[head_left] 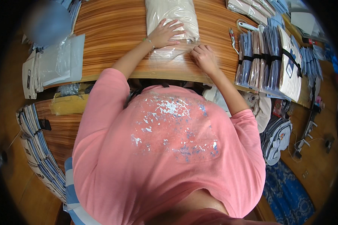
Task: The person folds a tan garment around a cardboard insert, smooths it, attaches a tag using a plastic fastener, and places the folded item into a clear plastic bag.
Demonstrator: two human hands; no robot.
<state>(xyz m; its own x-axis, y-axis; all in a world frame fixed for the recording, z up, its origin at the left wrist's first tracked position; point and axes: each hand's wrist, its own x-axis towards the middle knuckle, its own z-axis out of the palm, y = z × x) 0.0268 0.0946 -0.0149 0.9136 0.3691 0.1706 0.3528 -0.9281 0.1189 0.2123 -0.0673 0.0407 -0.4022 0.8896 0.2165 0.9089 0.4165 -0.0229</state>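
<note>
A folded cream cloth in a clear plastic bag (171,11) lies at the far middle of the wooden table. My left hand (166,34) rests flat on its near end, fingers spread. Toward me stretches the bag's loose clear flap (169,56), flat on the tabletop. At the flap's right edge, my right hand (204,59) is closed with its fingers curled, seemingly pinching the plastic; its fingertips are partly hidden.
Bundles of bagged blue and beige cloth (257,60), held by black straps, stand at the table's right. Beside them lie red-handled snips (233,39) and a white-handled tool (248,26). Clear plastic bags (60,60) are stacked at the left edge. Folded goods (41,153) line the lower left.
</note>
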